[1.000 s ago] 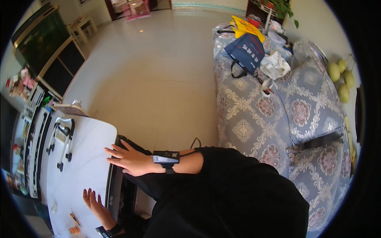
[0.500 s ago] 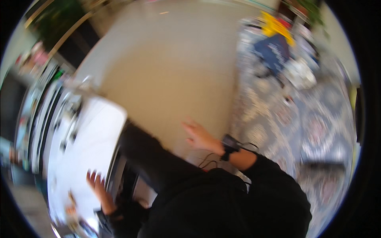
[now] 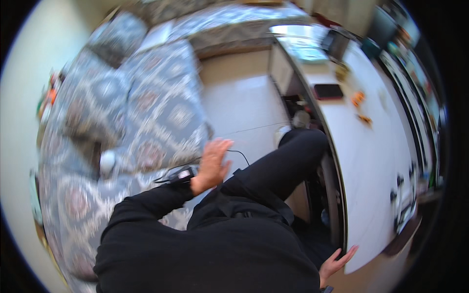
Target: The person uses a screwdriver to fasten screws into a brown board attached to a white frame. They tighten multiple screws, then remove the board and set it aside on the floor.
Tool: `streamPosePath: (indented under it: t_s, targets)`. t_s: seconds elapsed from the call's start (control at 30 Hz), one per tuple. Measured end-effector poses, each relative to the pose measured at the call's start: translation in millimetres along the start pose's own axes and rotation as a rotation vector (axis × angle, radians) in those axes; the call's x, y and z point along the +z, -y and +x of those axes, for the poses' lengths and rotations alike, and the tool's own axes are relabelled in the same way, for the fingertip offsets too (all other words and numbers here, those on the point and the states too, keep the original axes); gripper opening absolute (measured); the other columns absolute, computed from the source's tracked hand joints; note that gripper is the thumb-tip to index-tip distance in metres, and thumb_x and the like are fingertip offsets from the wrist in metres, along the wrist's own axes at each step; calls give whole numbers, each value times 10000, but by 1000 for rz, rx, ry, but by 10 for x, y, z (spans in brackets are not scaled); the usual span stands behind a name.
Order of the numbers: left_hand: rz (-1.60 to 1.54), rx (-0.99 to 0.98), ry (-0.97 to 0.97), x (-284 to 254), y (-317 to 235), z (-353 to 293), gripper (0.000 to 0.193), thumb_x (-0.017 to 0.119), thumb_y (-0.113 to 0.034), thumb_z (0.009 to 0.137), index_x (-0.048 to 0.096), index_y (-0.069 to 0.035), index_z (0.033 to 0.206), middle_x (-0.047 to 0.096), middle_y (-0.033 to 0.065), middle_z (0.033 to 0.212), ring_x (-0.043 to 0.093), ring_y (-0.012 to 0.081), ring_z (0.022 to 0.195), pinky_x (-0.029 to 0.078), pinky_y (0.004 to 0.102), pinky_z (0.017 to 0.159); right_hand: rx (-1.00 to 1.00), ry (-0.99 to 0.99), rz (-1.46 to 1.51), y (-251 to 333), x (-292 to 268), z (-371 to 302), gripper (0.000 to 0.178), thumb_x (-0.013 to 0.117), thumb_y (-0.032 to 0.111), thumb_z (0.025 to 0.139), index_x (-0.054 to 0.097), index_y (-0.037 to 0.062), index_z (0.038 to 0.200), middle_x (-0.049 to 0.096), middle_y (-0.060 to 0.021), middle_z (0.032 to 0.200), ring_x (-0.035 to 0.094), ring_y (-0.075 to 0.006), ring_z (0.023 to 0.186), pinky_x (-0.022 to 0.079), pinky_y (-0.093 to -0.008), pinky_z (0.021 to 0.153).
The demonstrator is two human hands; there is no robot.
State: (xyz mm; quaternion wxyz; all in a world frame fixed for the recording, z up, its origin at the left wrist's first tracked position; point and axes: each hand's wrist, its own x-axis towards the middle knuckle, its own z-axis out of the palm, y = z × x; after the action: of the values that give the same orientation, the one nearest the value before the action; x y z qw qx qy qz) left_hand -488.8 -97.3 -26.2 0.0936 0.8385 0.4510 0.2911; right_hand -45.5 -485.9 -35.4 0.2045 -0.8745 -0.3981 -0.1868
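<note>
My left hand [image 3: 212, 163] is in mid-air in front of the patterned sofa [image 3: 159, 110], fingers stretched out and holding nothing. A dark strap with a small box [image 3: 178, 177] sits on that wrist, and a thin black cable [image 3: 239, 154] runs near it. Low at the right, my right hand [image 3: 334, 264] has its fingers spread beside the near corner of the white table [image 3: 371, 195]. Whether it touches the edge I cannot tell. Nothing shows in it.
On the table are a dark phone [image 3: 328, 91], small orange pieces [image 3: 358, 99] and a pale blue package [image 3: 309, 51]. Things fill the shelf [image 3: 298, 105] under it. A white round object [image 3: 107, 160] rests on the sofa. Tiled floor [image 3: 239, 105] lies between.
My view has swung round: the table has gone from my left to my right, and the sofa from right to left. Both hands stay free, fingers extended.
</note>
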Motion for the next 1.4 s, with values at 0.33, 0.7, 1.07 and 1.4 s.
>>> streamPosePath:
  t_s: [0.33,0.7,1.07,1.4]
  targets:
    - [403,-793,523,-956,200,-3788,901,612,-506,924,183,-131,1622,48,247,1670,23,513,1523,32,755,1127,-240,455,83,-1062,868,-401,438,565,266,976,585,59,1361,599,-151,1354,561,-319,1243,432,-431,1058]
    - [368,-726,562,-891,309,-4084,959,548,-644,927,124,-151,1631,-17,260,1672,-47,520,1520,-43,725,1143,-218,779,-141,-634,472,-28,358,586,183,931,666,59,1257,695,-172,1183,642,-368,1099,499,-435,953]
    - [284,-168,257,-253,1279,-1179,823,634,-402,951,219,-203,1633,29,157,1708,-83,445,1551,-128,715,1127,-16,405,82,383,-14,-18,417,601,77,922,585,37,1338,650,-177,1260,600,-379,1171,471,-438,1013]
    - [-84,288,126,710,-796,1844,782,704,-302,879,357,-210,1573,152,162,1681,27,447,1551,19,701,1170,175,155,162,354,-420,-176,460,637,43,874,593,52,1332,658,-172,1249,612,-375,1149,482,-438,1009]
